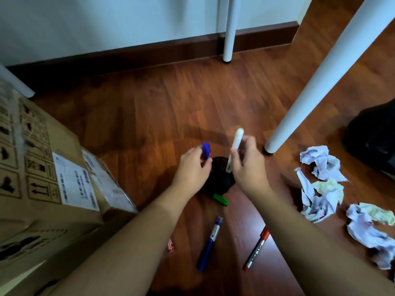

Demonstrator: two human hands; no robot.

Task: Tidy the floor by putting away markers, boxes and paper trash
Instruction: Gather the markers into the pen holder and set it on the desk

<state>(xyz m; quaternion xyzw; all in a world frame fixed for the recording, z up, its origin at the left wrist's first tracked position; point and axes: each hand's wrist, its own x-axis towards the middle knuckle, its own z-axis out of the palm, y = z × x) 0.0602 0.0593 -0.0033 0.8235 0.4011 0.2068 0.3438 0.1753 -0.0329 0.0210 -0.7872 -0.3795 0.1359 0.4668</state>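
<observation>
My left hand (193,167) pinches a small blue marker cap (206,150) above a black mesh pen cup (220,178) on the wooden floor. My right hand (248,163) holds a white marker (235,147) upright, tip down over the cup. A green marker (221,199) lies against the cup's near side. On the floor nearer me lie a blue marker (210,244) and a red-capped marker (256,249). Crumpled paper (320,180) is scattered at the right. Cardboard boxes (42,167) are stacked at the left.
White table legs (316,80) (228,28) stand ahead and to the right. A dark bag (374,133) sits at the far right. A small pink scrap (170,245) lies beside my left forearm. A wall with dark skirting runs along the back.
</observation>
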